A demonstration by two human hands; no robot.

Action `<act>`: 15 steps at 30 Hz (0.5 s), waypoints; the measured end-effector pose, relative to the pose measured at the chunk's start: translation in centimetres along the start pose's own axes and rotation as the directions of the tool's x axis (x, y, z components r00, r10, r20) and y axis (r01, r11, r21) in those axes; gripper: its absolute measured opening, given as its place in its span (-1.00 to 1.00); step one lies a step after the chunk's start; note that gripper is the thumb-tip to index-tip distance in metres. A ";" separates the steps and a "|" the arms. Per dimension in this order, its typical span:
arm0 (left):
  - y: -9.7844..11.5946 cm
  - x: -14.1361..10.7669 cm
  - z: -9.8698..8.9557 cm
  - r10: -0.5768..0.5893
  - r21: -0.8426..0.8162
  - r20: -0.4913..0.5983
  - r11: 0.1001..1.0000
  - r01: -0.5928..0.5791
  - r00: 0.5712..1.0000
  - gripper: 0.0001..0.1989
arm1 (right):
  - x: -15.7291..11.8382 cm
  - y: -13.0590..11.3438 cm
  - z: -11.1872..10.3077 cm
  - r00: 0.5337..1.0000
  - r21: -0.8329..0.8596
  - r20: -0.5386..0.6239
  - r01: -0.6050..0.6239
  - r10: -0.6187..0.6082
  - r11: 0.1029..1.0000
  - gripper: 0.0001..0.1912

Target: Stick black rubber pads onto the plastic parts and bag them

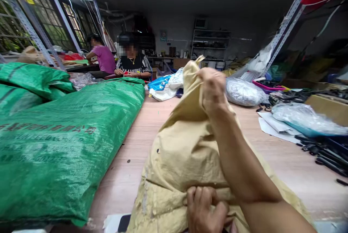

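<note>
A large tan cloth sack (179, 146) stands in front of me, its top pulled up into a gathered peak. My right hand (214, 86), arm stretched forward, is closed around the fabric near that peak and a little smeared by motion. Lower down, close to me, my left hand (203, 207) has its fingers curled into a fold of the same sack. What the sack holds is hidden. Beside it on the left lies a big, full green woven bag (81, 135) with printed lettering.
Under the sacks is a wood-grain table (130, 157). Clear plastic bags (244, 91), black parts (328, 157) and a cardboard box (328, 108) lie on the right. A blue-white bag (165, 84) sits at the far edge. Two people (133, 59) sit beyond, past metal posts (288, 23).
</note>
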State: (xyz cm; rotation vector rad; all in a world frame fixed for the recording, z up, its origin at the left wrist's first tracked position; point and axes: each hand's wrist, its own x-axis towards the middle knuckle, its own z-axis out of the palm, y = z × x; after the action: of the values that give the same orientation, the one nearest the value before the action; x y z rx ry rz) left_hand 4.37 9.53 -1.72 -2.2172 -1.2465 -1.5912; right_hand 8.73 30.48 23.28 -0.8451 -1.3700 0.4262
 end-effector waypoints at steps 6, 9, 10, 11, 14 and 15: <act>0.7 0.3 0.4 -0.047 -0.089 0.002 0.995 0.047 0.999 -0.82 | -2.9 -7.5 -3.7 0.961 0.068 -0.115 0.260 -0.252 0.963 -0.58; 0.7 0.3 0.7 -0.042 -0.112 0.001 0.993 0.042 0.999 -0.83 | -3.5 -5.9 -3.3 0.951 -0.153 0.260 0.213 -0.169 0.965 -0.58; 0.6 0.2 0.8 -0.039 -0.117 0.001 0.992 0.039 0.999 -0.83 | -3.8 -5.1 -3.1 0.922 -0.246 0.371 0.218 -0.116 0.945 -0.58; 0.6 0.2 0.9 -0.037 -0.121 -0.001 0.992 0.037 0.999 -0.82 | -4.1 -4.4 -2.9 0.890 -0.320 0.454 0.220 -0.055 0.921 -0.59; 0.6 -0.2 1.1 -0.042 -0.122 0.002 0.992 0.042 0.999 -0.81 | -4.6 -3.2 -3.2 0.702 -0.375 0.707 0.268 0.086 0.887 -0.59; 0.6 -0.3 1.1 -0.053 -0.117 0.004 0.992 0.053 0.999 -0.79 | -4.2 -3.0 -3.6 0.665 -0.366 0.740 0.269 0.103 0.891 -0.57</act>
State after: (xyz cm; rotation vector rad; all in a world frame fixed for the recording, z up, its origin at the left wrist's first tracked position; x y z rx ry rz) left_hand 5.60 9.57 -2.26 -2.2715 -1.2533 -1.7262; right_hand 10.83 24.58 22.74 -1.0239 -2.3504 0.4010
